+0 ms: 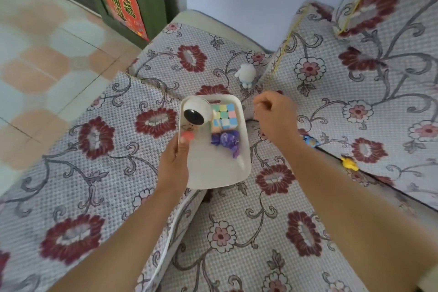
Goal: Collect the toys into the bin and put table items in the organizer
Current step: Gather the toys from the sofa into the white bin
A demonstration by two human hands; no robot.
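My left hand (174,163) grips the left rim of a white bin (213,173) held over a floral sofa. Inside the bin lie a white round toy with a black face (196,112), a pastel puzzle cube (224,116) and a purple toy (226,141). My right hand (275,116) hovers just right of the bin with its fingers curled; nothing shows in it. A white plush toy (246,74) sits in the sofa corner beyond the bin. A small blue toy (310,141) and a small yellow toy (349,163) lie along the seat crease to the right.
The sofa (237,232) has a grey cover with dark red flowers; its armrest (83,149) is on the left and its backrest (355,78) on the right. A white cable (170,232) runs down the armrest. Tiled floor (47,42) lies at the left.
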